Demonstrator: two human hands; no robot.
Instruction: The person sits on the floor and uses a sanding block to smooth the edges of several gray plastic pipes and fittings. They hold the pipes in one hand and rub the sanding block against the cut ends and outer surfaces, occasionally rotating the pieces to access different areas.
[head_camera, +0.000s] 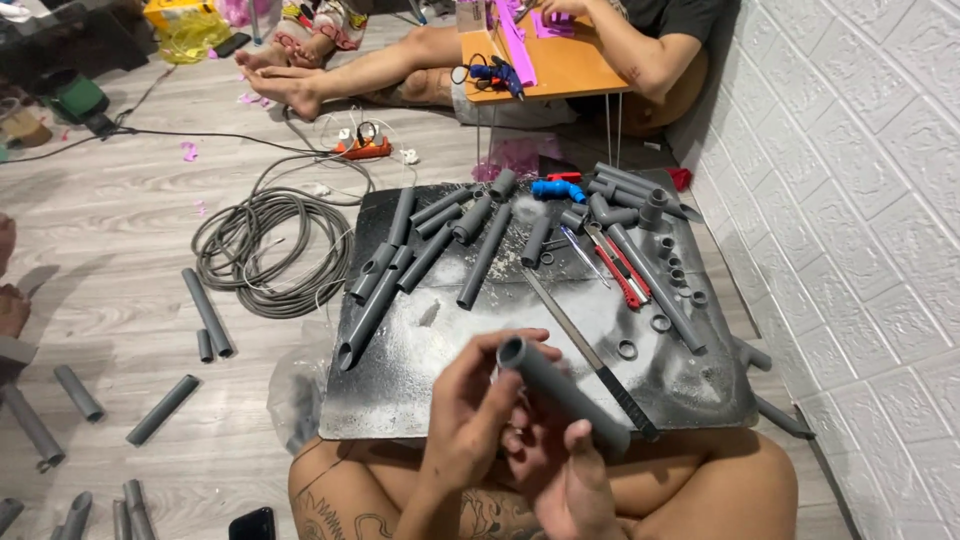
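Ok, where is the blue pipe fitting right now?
In the head view the blue pipe fitting lies at the far edge of the dark work board, right of centre, among grey pipe pieces and left of the white brick wall.

One dusty black rectangular board carries most of the pieces. Two hands at 6 o'clock share one short grey plastic pipe section. One long flat metal file with a black handle lies at centre. One blue plastic fitting sits at 12 o'clock, and one red-handled cutter at 1 o'clock. Five small grey plastic rings scatter at 3 o'clock. One coil of grey cable rests at 10 o'clock.
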